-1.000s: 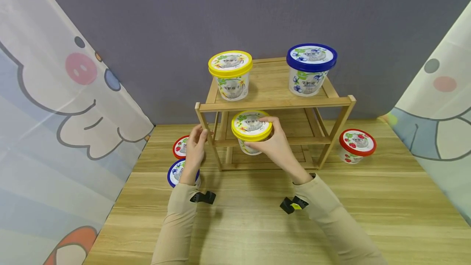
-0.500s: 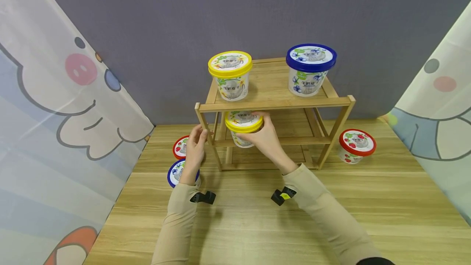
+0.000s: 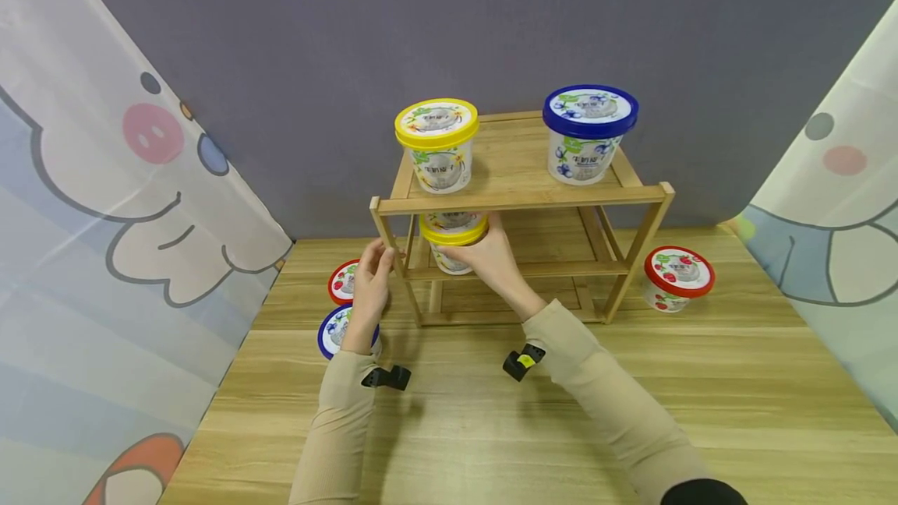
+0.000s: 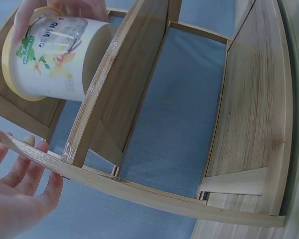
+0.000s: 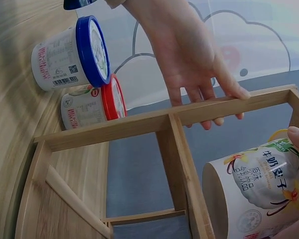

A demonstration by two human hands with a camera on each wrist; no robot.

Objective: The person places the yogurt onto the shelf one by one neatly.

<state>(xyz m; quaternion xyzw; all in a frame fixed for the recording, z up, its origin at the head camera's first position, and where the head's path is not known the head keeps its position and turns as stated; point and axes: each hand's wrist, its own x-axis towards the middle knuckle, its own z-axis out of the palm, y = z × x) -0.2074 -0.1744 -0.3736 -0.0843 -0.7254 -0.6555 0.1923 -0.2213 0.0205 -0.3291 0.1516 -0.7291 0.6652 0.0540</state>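
Note:
A yellow-lidded tub (image 3: 450, 238) is in my right hand (image 3: 491, 259), thumb in front and fingers around its right side, at the left part of the rack's middle shelf. In the left wrist view the tub (image 4: 60, 59) is close to the shelf board; whether its base touches the board I cannot tell. My left hand (image 3: 372, 283) grips the left front post of the wooden rack (image 3: 519, 198), with the thumb on one side and fingers on the other, as the right wrist view shows for this hand (image 5: 192, 55).
On the top shelf stand a yellow-lidded tub (image 3: 436, 139) at left and a blue-lidded tub (image 3: 588, 135) at right. A red-lidded tub (image 3: 344, 282) and a blue-lidded tub (image 3: 335, 330) are left of the rack, another red-lidded tub (image 3: 677, 275) right of it.
My right hand and its tub have moved left and farther back, under the top shelf's front edge. The left hand has stayed on the post.

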